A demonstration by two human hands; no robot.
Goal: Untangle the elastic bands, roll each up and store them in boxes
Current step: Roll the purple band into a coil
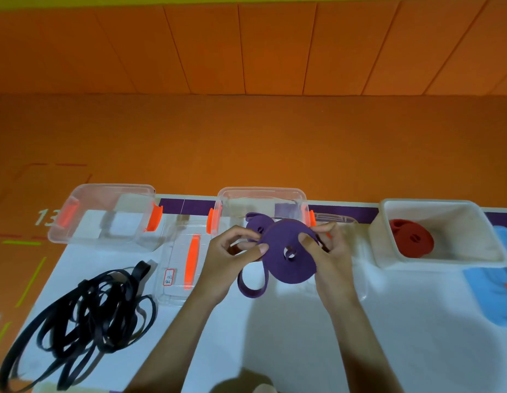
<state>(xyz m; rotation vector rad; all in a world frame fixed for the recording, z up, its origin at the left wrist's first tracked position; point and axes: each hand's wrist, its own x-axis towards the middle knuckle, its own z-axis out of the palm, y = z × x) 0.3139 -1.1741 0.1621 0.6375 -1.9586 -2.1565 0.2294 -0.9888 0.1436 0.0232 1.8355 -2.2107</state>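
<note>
Head view, near to far. Black bands lie tangled on the white table at near left, not yet sorted. Above table centre, my left hand pinches the left rim of the purple band, thumb and fingertips closed on it. My right hand clamps the right rim, thumb across the face. The band is wound into a flat disc, held just in front of the open middle box. Disc face tilts up toward me. The loose tail hangs off the lower left as a loop, long axis running down toward me. Judged step: rolling, nearly complete. Next move calls for winding in the tail without relaxing the coil, then lowering it into the middle box. Far right, a red roll sits in its own box.
</note>
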